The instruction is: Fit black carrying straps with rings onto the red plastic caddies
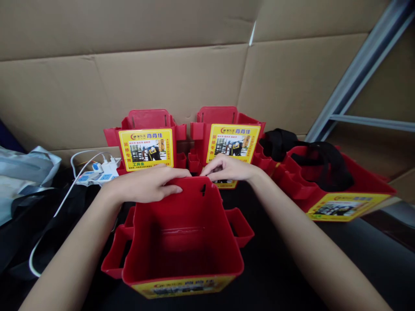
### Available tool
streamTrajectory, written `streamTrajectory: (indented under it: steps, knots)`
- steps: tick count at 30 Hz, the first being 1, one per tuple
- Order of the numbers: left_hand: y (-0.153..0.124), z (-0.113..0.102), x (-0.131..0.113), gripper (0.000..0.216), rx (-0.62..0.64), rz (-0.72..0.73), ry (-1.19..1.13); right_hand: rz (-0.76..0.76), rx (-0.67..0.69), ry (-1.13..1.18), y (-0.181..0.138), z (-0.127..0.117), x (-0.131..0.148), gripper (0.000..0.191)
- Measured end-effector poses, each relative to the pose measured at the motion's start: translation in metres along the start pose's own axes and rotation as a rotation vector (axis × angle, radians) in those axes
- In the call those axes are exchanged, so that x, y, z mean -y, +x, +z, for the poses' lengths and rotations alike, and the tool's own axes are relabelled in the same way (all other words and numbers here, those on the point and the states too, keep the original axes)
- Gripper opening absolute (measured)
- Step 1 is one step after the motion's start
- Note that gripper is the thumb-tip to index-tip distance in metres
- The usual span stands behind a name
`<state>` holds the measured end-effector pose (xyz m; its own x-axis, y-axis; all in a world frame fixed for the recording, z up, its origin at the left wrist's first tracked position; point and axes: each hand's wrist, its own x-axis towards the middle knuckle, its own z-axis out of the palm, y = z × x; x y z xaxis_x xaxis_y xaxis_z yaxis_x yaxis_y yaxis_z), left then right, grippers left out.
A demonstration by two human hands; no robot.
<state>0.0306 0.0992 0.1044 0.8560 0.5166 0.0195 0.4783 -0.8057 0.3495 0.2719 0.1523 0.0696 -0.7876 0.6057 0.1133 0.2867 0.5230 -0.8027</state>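
A red plastic tool box (186,209) stands before me on the black surface, its inside facing up and a yellow label (184,288) on its near side. My left hand (149,183) is closed over the far rim, thumb inside the wall and fingers behind it. Beside a small slot (203,190) in that wall, my right hand (227,167) is pinched just behind the rim. Whatever its fingertips hold, if anything, is hidden by the hand and the rim. Small side pockets (241,226) stick out from the box.
Two similar red boxes (148,119) (218,114) stand against the cardboard wall (155,86). At right lies another red box (366,177) with a black strap (337,166). A power strip (102,172), white cable (60,207), and plastic bags (26,172) are at left. A metal frame (359,69) leans right.
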Motion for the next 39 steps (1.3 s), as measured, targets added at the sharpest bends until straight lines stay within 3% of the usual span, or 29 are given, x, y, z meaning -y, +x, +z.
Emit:
streamTrajectory:
  steps: [9, 12, 15, 21, 25, 28, 34, 39]
  knots:
    - [0.002, 0.003, -0.003, 0.021, -0.063, -0.052, 0.099, -0.091, 0.218, -0.134, -0.013, -0.004, 0.032, 0.031]
    - [0.002, 0.004, 0.000, 0.023, -0.064, -0.054, 0.094, -0.022, 0.190, -0.127, -0.014, -0.002, 0.033, 0.032]
    - [0.000, 0.005, 0.000, 0.024, -0.060, -0.060, 0.109, 0.082, 0.076, -0.116, -0.014, 0.000, 0.034, 0.039]
    - [0.002, 0.013, -0.037, 0.017, -0.454, -0.139, 0.386, 0.113, 0.001, -0.118, -0.013, 0.004, 0.036, 0.043]
    - [0.016, 0.034, -0.063, 0.020, -0.350, -0.324, 0.490, 0.111, -0.005, -0.147, -0.013, 0.006, 0.038, 0.041]
    - [0.029, 0.048, -0.067, 0.022, -0.315, -0.415, 0.555, 0.119, -0.018, -0.174, -0.012, 0.006, 0.039, 0.039]
    - [0.040, 0.051, -0.058, 0.023, -0.305, -0.394, 0.563, 0.103, -0.049, -0.234, -0.011, 0.008, 0.042, 0.032]
    - [0.023, 0.045, -0.053, 0.023, -0.276, -0.342, 0.513, 0.070, 0.004, -0.433, -0.012, 0.018, 0.054, 0.015]
